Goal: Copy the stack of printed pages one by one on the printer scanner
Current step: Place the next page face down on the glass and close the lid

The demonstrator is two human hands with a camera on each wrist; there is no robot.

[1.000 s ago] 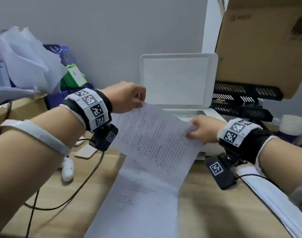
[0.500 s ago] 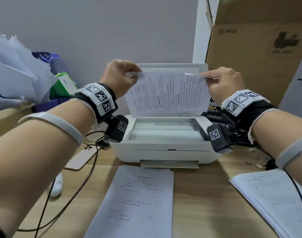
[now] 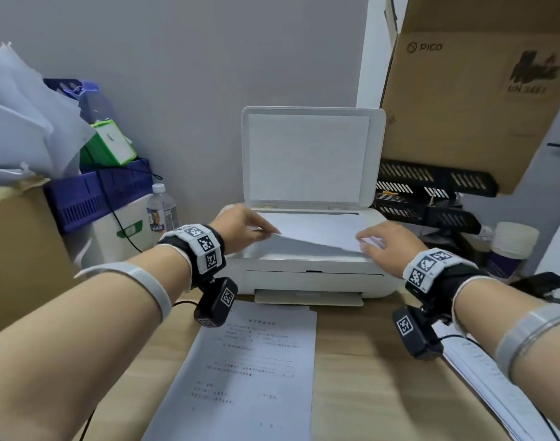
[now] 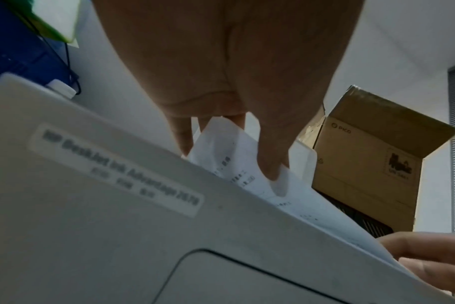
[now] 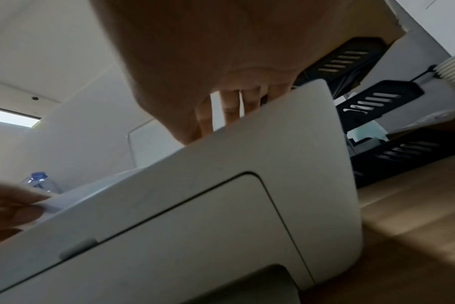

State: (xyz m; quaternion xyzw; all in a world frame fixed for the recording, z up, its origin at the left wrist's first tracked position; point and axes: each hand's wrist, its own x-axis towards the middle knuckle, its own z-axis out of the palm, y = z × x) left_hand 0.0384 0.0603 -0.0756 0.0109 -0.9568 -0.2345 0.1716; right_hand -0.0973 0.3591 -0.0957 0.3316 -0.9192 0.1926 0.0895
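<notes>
The white printer [image 3: 313, 281] stands at the back of the wooden desk with its scanner lid [image 3: 307, 157] raised upright. A printed page [image 3: 320, 230] lies text-down over the scanner glass, its near left part still lifted. My left hand [image 3: 269, 230] pinches the page's left corner [image 4: 221, 148] between thumb and fingers. My right hand [image 3: 364, 243] holds the page's right edge over the printer's right side; the left wrist view shows the edge between its thumb and a finger. The stack of printed pages [image 3: 501, 386] lies on the desk at the right.
One printed sheet [image 3: 250, 370] lies on the desk in front of the printer's output tray. A cardboard box [image 3: 463, 90] and black letter trays [image 3: 431, 186] crowd the right. A water bottle [image 3: 162, 208], blue crate [image 3: 97, 192] and loose papers fill the left.
Both hands lifted the page from the desk, held it upright before the lid, then turned it over and lowered it onto the scanner glass.
</notes>
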